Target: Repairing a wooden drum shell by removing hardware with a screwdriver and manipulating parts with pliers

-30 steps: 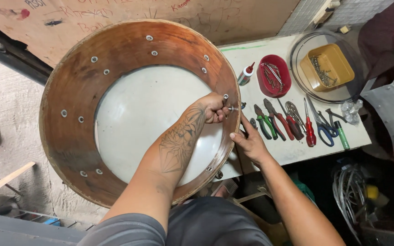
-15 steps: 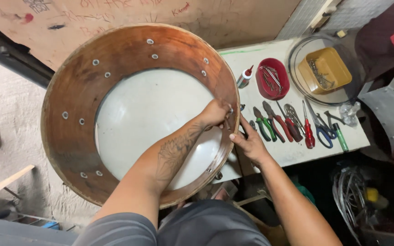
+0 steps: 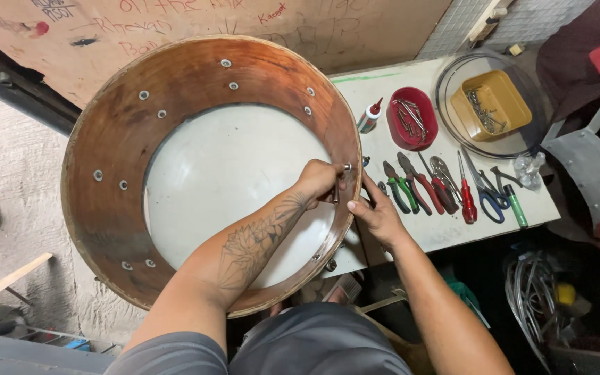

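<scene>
Reaching inside the wooden drum shell (image 3: 175,90), your left hand (image 3: 317,179) pinches a small metal fitting (image 3: 346,169) at its right wall; your right hand (image 3: 378,215) presses half-open against the outside, beside the white table (image 3: 446,229).

One head-worn camera looks steeply down from close above onto a wooden drum shell (image 3: 140,132) and a white worktable (image 3: 446,236) beside it

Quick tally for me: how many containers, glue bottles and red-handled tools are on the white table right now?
Containers: 2, red oval dish and yellow tray
Glue bottles: 1, small white glue bottle
Red-handled tools: 2, red-handled pliers and red-handled screwdriver
Total: 5
</scene>
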